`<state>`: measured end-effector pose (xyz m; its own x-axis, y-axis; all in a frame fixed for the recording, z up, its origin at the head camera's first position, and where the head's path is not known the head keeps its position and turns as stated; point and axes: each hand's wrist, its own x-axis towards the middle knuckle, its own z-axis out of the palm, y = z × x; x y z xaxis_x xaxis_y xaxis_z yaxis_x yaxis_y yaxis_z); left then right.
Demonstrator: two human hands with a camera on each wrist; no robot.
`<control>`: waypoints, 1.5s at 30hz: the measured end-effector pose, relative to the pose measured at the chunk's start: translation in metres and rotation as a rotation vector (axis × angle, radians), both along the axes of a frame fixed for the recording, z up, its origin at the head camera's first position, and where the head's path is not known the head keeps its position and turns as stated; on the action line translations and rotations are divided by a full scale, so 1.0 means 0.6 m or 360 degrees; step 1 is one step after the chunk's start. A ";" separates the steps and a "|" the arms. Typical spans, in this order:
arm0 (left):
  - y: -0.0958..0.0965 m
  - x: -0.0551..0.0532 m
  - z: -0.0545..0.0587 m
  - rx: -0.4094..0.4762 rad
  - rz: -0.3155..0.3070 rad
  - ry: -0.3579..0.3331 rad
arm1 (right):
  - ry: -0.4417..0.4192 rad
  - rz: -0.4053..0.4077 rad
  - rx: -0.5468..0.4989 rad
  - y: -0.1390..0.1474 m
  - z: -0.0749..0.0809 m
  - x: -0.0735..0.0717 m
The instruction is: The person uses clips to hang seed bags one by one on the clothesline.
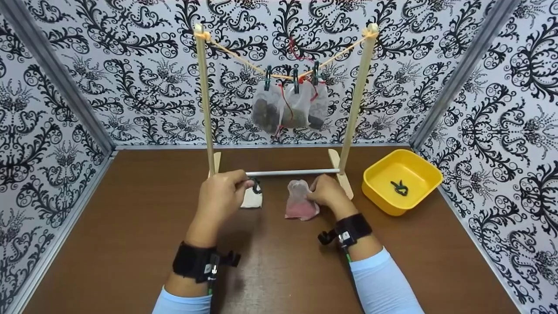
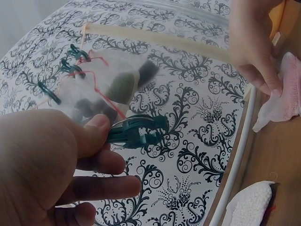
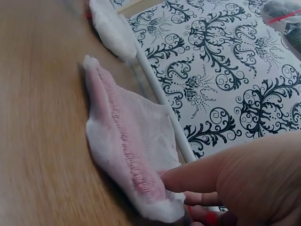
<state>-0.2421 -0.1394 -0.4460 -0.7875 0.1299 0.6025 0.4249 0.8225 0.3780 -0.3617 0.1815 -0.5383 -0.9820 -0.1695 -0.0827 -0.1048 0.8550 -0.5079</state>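
Observation:
My left hand (image 1: 219, 194) pinches a dark green clothespin (image 2: 138, 132) between thumb and forefinger; its other fingers are spread loosely in the left wrist view. Beneath it on the table lies a small bag with white contents (image 1: 252, 200), partly covered by that hand in the head view. To the right, my right hand (image 1: 328, 192) holds the edge of a sheer white mesh bag with pink contents (image 1: 301, 208), thumb on its near face in the right wrist view. Part of this bag rests on the brown table (image 1: 270, 248).
Behind the hands stands a wooden frame (image 1: 355, 96) with a sagging orange cord (image 1: 235, 56). Three mesh bags (image 1: 296, 109) with dark or greenish contents hang from it by green clothespins (image 1: 267, 78). A white rod (image 1: 292, 172) joins its feet. At right, a yellow bin (image 1: 379, 196) holds green clothespins (image 1: 399, 188).

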 end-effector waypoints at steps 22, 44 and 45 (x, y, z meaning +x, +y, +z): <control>0.016 0.002 0.011 0.0018 -0.0040 0.0084 | -0.0008 0.0048 0.0103 0.010 0.068 0.024; 0.144 -0.105 0.361 0.0002 -0.0033 0.0369 | 0.0817 -0.0378 -0.0235 0.073 0.405 0.055; 0.152 -0.117 0.375 -0.0009 0.0002 0.0308 | 0.0874 -0.0375 -0.0255 0.068 0.410 0.045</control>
<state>-0.3123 -0.0480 -0.2208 -0.6571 0.1331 0.7420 0.4885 0.8249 0.2846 -0.3350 0.2225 -0.2920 -0.8866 0.0884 0.4540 -0.2051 0.8046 -0.5572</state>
